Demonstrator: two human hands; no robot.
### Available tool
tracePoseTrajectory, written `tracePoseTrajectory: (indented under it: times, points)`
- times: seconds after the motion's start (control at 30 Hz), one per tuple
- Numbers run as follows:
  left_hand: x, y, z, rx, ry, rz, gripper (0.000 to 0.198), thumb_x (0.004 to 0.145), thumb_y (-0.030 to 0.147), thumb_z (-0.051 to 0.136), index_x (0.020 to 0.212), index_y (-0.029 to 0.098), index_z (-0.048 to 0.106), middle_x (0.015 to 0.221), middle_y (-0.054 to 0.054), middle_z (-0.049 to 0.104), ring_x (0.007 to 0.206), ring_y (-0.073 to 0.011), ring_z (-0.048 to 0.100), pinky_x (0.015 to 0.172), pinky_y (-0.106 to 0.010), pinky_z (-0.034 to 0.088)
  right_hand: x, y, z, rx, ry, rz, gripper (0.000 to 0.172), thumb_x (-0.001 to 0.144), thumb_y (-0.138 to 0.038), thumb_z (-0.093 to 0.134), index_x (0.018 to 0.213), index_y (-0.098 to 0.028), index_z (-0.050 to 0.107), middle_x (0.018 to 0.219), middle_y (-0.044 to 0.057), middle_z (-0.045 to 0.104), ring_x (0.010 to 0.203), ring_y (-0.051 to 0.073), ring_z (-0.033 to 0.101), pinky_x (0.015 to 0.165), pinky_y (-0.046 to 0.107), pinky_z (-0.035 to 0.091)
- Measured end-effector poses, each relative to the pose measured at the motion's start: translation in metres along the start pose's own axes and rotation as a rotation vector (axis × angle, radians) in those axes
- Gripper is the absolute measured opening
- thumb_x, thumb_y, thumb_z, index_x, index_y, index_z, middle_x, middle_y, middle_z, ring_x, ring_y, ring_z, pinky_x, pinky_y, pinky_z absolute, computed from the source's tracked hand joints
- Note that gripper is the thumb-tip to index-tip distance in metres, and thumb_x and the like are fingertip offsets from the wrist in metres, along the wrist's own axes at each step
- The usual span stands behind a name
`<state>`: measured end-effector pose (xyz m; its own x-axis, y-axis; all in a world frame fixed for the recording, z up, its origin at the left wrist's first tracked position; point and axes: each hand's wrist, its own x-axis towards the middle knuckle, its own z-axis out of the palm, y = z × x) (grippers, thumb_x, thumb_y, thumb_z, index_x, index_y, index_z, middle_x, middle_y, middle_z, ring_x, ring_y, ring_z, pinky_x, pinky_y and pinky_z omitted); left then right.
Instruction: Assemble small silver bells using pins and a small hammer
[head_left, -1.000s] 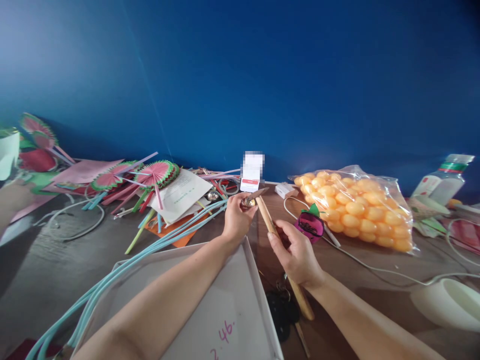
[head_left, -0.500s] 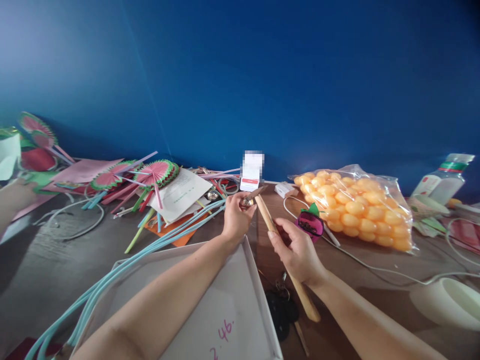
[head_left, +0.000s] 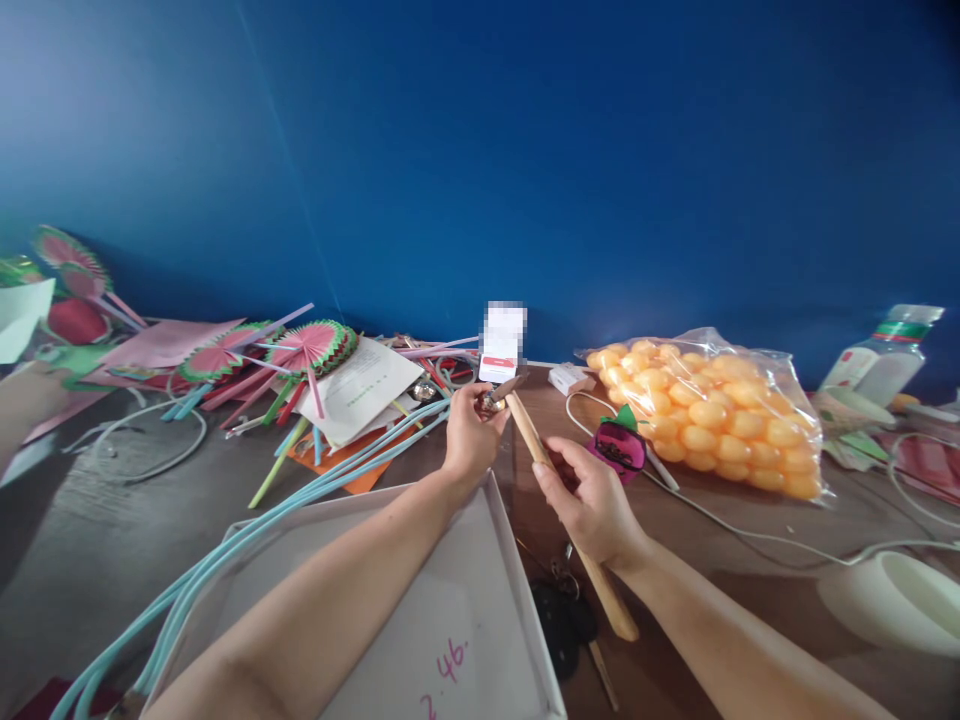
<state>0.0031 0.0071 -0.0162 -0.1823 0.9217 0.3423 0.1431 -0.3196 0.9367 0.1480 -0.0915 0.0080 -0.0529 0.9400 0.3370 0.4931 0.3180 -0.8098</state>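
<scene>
My right hand (head_left: pixel 589 500) is closed around a long pale wooden handle (head_left: pixel 616 612), which slants from the lower right up toward my left hand. At its far end a dark pointed metal piece (head_left: pixel 511 384) sticks out sideways, like a hammer head; how the two join is not clear. My left hand (head_left: pixel 474 432) pinches a small shiny metal part (head_left: pixel 491 402) beside that end, its shape mostly covered by the fingers. My left forearm crosses over a white box lid (head_left: pixel 480 610) with pink handwriting. Behind my hands stands a small white card (head_left: pixel 499 362) with a red mark.
Pale blue cords (head_left: pixel 247 535) run along the lid. Paper fans (head_left: pixel 319 350), a booklet (head_left: pixel 375 385) and strips lie left; another person's hand (head_left: pixel 34 395) is at the far left. Rightward are a purple cup (head_left: pixel 619 450), a bag of orange balls (head_left: pixel 712 415), a cable (head_left: pixel 750 530) and a white roll (head_left: pixel 892 605).
Both hands keep nearly the same pose, with the handle and metal part barely shifted. The other person's hand at the far left has moved slightly, along with the pale green paper near it.
</scene>
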Motion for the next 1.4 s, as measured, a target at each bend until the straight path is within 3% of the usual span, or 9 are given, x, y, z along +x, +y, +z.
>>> tracePoseTrajectory:
  times: [0.17, 0.33, 0.63, 0.9, 1.2, 1.4]
  points:
    - [0.0, 0.002, -0.001, 0.055, 0.011, 0.053, 0.032, 0.069, 0.014, 0.07, 0.098, 0.019, 0.059, 0.098, -0.005, 0.057, 0.08, -0.0135, 0.055, 0.075, -0.029, 0.046, 0.0, -0.001, -0.002, 0.026, 0.036, 0.016, 0.028, 0.09, -0.037, 0.055, 0.111, -0.019, 0.058, 0.079, 0.003, 0.065, 0.062, 0.014, 0.061, 0.054, 0.024, 0.051]
    - [0.001, 0.009, -0.002, -0.041, -0.013, -0.068, 0.03, 0.072, 0.018, 0.069, 0.101, 0.017, 0.059, 0.095, -0.005, 0.061, 0.077, -0.0124, 0.057, 0.073, -0.027, 0.047, -0.001, -0.002, -0.001, 0.015, -0.024, 0.022, 0.029, 0.089, -0.037, 0.056, 0.111, -0.018, 0.059, 0.08, 0.005, 0.065, 0.062, 0.014, 0.06, 0.052, 0.023, 0.049]
    - [0.0, 0.012, -0.003, -0.215, -0.085, -0.167, 0.042, 0.076, 0.04, 0.068, 0.113, 0.02, 0.06, 0.075, 0.001, 0.056, 0.064, -0.0107, 0.053, 0.058, -0.023, 0.047, -0.001, -0.002, -0.002, 0.089, 0.032, 0.035, 0.028, 0.09, -0.039, 0.055, 0.109, -0.019, 0.057, 0.076, 0.003, 0.062, 0.059, 0.013, 0.057, 0.05, 0.023, 0.049]
    - [0.002, 0.009, -0.001, -0.17, -0.072, -0.076, 0.039, 0.069, 0.023, 0.072, 0.106, 0.019, 0.062, 0.091, -0.003, 0.065, 0.076, -0.0132, 0.06, 0.072, -0.027, 0.049, -0.002, -0.001, 0.0, 0.082, 0.02, 0.025, 0.027, 0.09, -0.039, 0.055, 0.109, -0.019, 0.058, 0.077, 0.003, 0.063, 0.059, 0.013, 0.058, 0.05, 0.023, 0.049]
    - [0.003, 0.004, -0.001, -0.23, -0.073, -0.148, 0.04, 0.072, 0.025, 0.07, 0.109, 0.018, 0.057, 0.086, -0.003, 0.064, 0.07, -0.0123, 0.058, 0.068, -0.027, 0.048, -0.002, 0.0, 0.001, 0.005, 0.011, -0.004, 0.029, 0.089, -0.035, 0.057, 0.112, -0.019, 0.059, 0.084, 0.005, 0.065, 0.066, 0.015, 0.061, 0.057, 0.025, 0.051]
    - [0.002, 0.006, -0.001, -0.13, -0.041, -0.067, 0.036, 0.072, 0.025, 0.071, 0.105, 0.018, 0.06, 0.093, -0.005, 0.064, 0.077, -0.0137, 0.059, 0.072, -0.027, 0.048, -0.002, 0.0, 0.0, 0.011, 0.022, -0.005, 0.025, 0.09, -0.035, 0.055, 0.11, -0.019, 0.058, 0.079, 0.004, 0.064, 0.066, 0.015, 0.061, 0.057, 0.024, 0.05]
